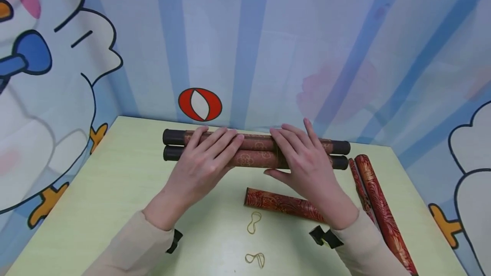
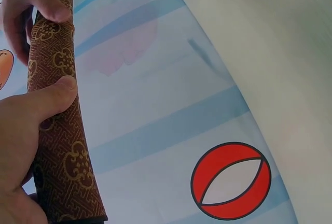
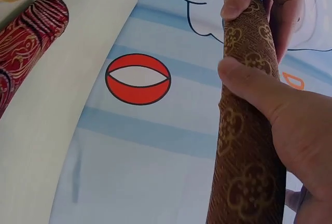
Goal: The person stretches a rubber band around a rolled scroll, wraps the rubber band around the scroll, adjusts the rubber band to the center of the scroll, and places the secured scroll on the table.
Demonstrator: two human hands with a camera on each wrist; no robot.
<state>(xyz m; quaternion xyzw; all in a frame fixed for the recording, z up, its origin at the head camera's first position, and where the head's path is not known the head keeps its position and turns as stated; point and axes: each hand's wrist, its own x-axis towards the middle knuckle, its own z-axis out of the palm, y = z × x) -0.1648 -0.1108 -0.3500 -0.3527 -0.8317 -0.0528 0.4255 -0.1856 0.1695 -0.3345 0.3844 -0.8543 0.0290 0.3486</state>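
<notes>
A brown patterned scroll [image 1: 255, 159] with dark end knobs is held up near the table's back edge, its two rolls lying side by side. My left hand [image 1: 203, 161] grips it left of the middle, fingers over the top. On the right part, my right hand [image 1: 308, 163] grips it, with a thin band around the rolls by its fingers. In the left wrist view the left thumb lies along the brown cloth [image 2: 62, 146]; the right wrist view shows the right thumb pressing the same flowered cloth [image 3: 244, 130].
A red patterned roll [image 1: 284, 204] lies on the pale table [image 1: 96, 191] below the hands. Another red roll [image 1: 383, 208] with a narrower piece lies at the right. Two loose rubber bands [image 1: 254, 222] rest near the front. A printed cloth wall [image 1: 215, 33] stands behind.
</notes>
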